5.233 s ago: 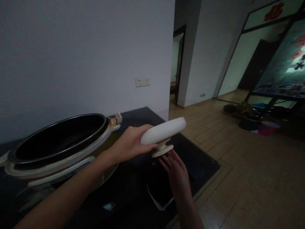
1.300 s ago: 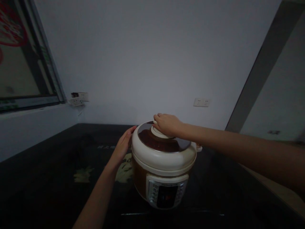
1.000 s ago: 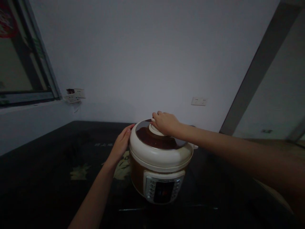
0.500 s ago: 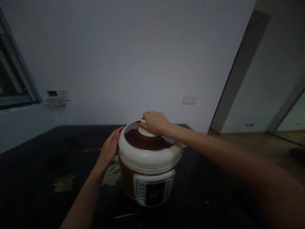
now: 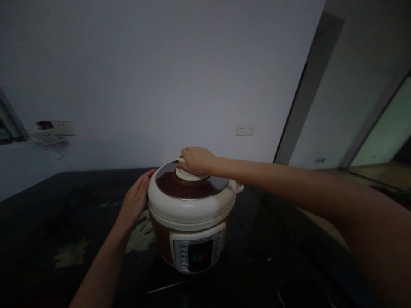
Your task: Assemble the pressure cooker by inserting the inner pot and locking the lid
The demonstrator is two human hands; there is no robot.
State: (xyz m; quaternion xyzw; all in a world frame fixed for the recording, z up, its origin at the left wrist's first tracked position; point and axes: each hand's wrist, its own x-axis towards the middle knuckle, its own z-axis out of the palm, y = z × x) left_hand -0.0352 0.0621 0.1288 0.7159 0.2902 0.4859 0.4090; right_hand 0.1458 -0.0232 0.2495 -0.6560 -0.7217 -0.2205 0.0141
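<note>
A cream and brown electric cooker [image 5: 192,222] stands on a dark glossy table [image 5: 48,222], its control panel [image 5: 195,255] facing me. Its lid [image 5: 192,194], cream-rimmed with a dark glass centre, sits closed on the pot. My right hand [image 5: 195,160] is curled over the cream knob [image 5: 186,174] on top of the lid. My left hand [image 5: 136,200] lies flat against the cooker's left side, fingers stretched along the lid's rim.
A white wall rises behind the table with a socket plate [image 5: 245,130] at the right and more sockets [image 5: 53,132] at the left. A doorway [image 5: 302,98] and tan floor lie beyond the table's right edge. A pale leaf pattern [image 5: 72,252] marks the tabletop.
Five seconds ago the pot was open and I held the lid apart from it; now it sits on the pot. In the last second the hands stay put while the view drifts right.
</note>
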